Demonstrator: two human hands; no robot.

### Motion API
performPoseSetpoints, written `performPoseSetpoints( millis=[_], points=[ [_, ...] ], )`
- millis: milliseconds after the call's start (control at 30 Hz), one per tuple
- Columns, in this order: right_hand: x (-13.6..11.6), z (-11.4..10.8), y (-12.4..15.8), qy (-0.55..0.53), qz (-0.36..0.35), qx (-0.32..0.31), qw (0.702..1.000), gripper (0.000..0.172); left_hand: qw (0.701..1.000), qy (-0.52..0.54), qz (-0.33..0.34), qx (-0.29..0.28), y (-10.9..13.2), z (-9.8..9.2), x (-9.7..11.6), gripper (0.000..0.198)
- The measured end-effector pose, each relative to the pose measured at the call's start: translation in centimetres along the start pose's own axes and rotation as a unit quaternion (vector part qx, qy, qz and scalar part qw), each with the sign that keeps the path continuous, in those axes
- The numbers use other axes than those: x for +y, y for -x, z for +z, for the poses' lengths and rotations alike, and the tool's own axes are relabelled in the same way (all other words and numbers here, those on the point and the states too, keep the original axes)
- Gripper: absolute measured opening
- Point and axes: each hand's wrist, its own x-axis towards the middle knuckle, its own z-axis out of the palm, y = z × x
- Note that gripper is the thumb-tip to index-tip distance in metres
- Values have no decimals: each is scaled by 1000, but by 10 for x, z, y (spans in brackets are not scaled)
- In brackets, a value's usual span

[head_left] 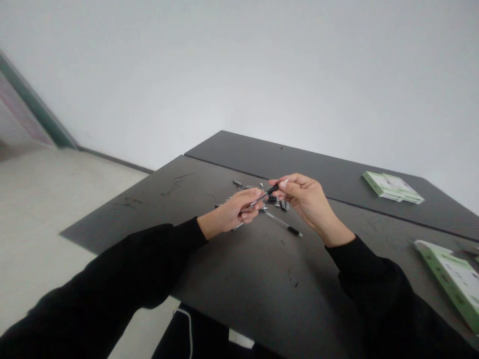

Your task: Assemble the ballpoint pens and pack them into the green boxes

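Black sleeves (pixel 93 284) lead to left hand (pixel 232 212) and right hand (pixel 304 199) gripping one pen (pixel 264 196); green box (pixel 451 281) apart.

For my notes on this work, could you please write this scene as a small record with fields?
Left hand: grips a slim pen near one end
Right hand: pinches the same pen near its other end
Beside the hands: a loose pen and scattered pen parts
Surface: dark grey table
Farther right: a green-and-white box and a second green-and-white box
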Motion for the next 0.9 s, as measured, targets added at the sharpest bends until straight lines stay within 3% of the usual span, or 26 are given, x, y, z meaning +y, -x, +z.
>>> performPoseSetpoints(
  millis=[67,200,367,533,733,900],
  points=[
    [2,2,0,-4,8,-3,1000,23,1000,1,-22,10,-1,2,0,31],
    [5,0,0,-7,8,1,1000,23,998,-13,23,58,-2,2,5,18],
    [6,-3,0,16,28,2,999,23,992,32,-106,55,-6,-4,7,29],
    [6,-4,-1,14,25,13,1000,24,996,13,-8,87,-5,-3,7,15],
    [6,-4,-2,15,22,20,999,21,985,47,-168,13,-1,-2,11,44],
    [7,-5,-2,23,30,19,999,21,997,19,-38,58,-4,-3,4,15]
  ],
)
